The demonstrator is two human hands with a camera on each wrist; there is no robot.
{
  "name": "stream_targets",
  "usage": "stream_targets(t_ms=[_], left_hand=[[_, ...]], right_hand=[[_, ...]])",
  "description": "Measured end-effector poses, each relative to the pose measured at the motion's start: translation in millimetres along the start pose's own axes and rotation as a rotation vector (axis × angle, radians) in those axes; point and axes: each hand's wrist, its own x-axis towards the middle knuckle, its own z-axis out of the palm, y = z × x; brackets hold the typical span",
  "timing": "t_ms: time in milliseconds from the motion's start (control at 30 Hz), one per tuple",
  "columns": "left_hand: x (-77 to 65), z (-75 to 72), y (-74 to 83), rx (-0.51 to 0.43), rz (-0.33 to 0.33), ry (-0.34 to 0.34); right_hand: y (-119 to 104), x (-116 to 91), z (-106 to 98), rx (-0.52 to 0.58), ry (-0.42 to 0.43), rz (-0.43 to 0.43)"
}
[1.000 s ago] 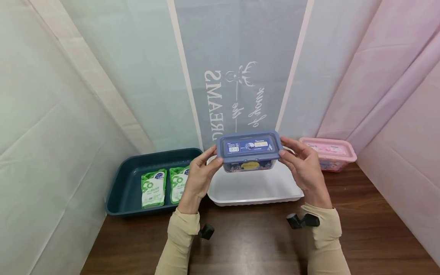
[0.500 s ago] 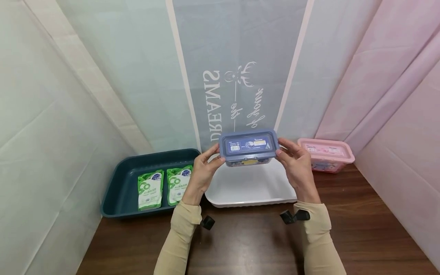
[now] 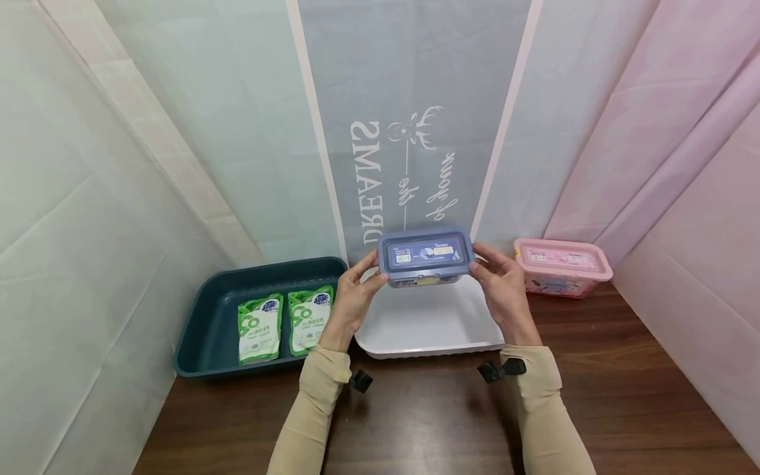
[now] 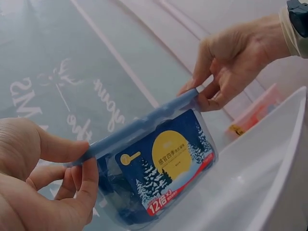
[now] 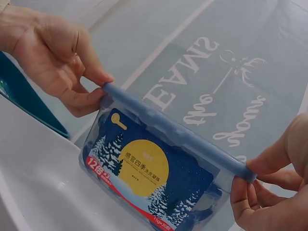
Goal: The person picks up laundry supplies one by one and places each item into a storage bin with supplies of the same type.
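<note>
A clear plastic box of laundry pods with a blue lid (image 3: 425, 256) is held up over the white tray (image 3: 433, 330). My left hand (image 3: 351, 297) pinches the left end of its lid between thumb and fingers. At the opposite end, my right hand (image 3: 503, 290) pinches the lid the same way. The lid is on, and the front label (image 4: 168, 159) shows a yellow circle and snowy trees. Both wrist views show the box hanging from the lid's rim, with the white tray wall (image 5: 33, 159) below it.
On the left stands a dark green tray (image 3: 204, 330) with two green-and-white pouches (image 3: 261, 328) lying in it. A pink lidded box (image 3: 564, 267) sits at the back right on the wooden table (image 3: 617, 382). Fabric curtains (image 3: 415, 99) enclose the back and sides.
The right hand has shifted left and the box's right end with it, while the left hand has barely moved. The lid now faces the head camera more, with less of the front showing.
</note>
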Motion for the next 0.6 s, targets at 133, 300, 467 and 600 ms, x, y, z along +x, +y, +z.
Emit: stream_targets(t_ms=[133, 300, 467, 600], left_hand=[[1.1, -1.8, -6.8, 0.008, -0.006, 0.003], [1.8, -2.4, -11.6, 0.012, -0.027, 0.016], [3.5, -3.6, -14.6, 0.009, -0.037, 0.025], [4.5, -4.2, -15.9, 0.012, -0.044, 0.032]], right_hand=[[6, 2, -2, -0.009, 0.006, 0.014], [12, 5, -4, -0.039, 0.007, 0.036], [15, 6, -5, -0.081, 0.016, 0.053], [17, 7, -6, -0.095, 0.013, 0.068]])
